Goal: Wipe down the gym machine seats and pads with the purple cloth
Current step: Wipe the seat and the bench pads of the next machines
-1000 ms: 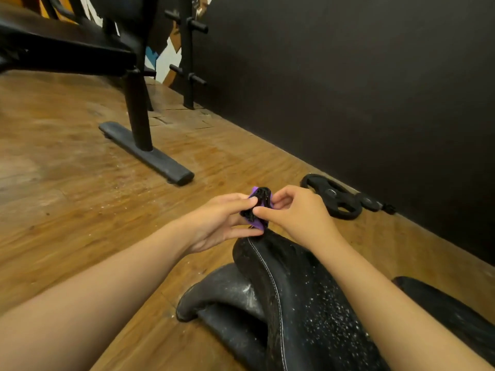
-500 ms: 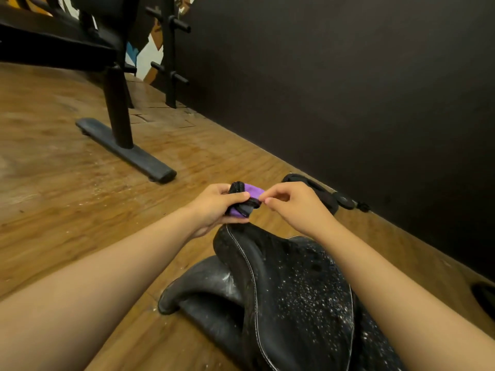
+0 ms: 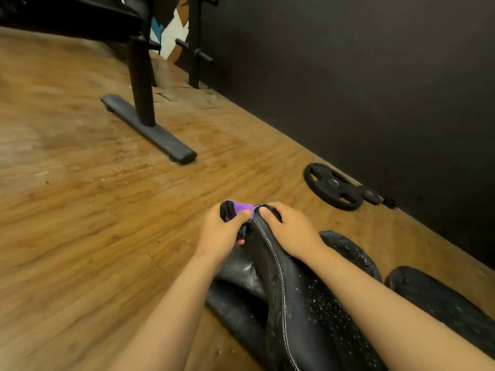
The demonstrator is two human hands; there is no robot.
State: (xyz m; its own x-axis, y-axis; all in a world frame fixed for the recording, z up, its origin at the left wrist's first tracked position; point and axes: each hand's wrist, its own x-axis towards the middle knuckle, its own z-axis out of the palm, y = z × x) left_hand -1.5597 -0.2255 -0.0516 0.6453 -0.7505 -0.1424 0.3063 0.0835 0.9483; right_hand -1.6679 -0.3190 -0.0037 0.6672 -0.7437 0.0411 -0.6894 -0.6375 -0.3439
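Observation:
A black padded seat point(image 3: 300, 298) with white stitching and white specks lies in front of me, its narrow tip pointing away. My left hand point(image 3: 222, 234) is closed on a bunched purple and black cloth point(image 3: 238, 208) pressed against the left side of that tip. My right hand point(image 3: 292, 231) rests over the tip's right side, thumb on the stitched seam, gripping the pad. Lower black pads point(image 3: 235, 279) sit under the seat.
A black bench leg with a flat foot point(image 3: 150, 128) stands on the wooden floor point(image 3: 80, 210) at upper left. A black weight plate point(image 3: 333, 186) and a smaller one point(image 3: 371, 195) lie by the dark wall point(image 3: 375, 89). Another black pad point(image 3: 439, 298) lies at lower right.
My right hand let go of the cloth and dropped onto the seat's tip. My left hand kept the cloth and brought it down against the tip's left side.

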